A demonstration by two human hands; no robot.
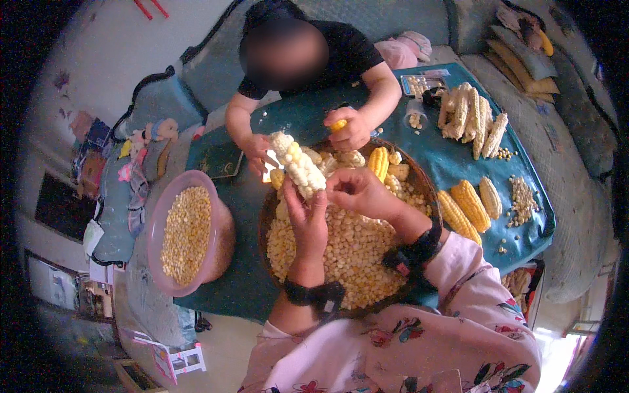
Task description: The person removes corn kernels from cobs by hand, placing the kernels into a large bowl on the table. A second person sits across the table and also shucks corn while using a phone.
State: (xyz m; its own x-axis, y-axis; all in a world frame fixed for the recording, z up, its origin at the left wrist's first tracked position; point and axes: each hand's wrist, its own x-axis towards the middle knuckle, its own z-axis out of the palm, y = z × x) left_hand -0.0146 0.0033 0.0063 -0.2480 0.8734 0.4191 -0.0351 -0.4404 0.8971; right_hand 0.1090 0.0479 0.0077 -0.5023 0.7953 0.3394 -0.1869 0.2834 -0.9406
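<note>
My left hand is wrapped round the lower end of a white corn cob, which tilts up and to the left above the basket. Its top part is stripped of kernels, while rows of pale kernels cover the lower part. Beside the cob is my right hand, fingers curled and pressed together; what they hold, if anything, is hidden. Below both hands a round woven basket holds a heap of loose kernels. A yellow corn cob and several paler ones lie at its far side.
Across the table a person grips a yellow corn piece. A pink tub of kernels stands left. To the right lie yellow cobs, stripped cobs and scattered kernels on the green tablecloth.
</note>
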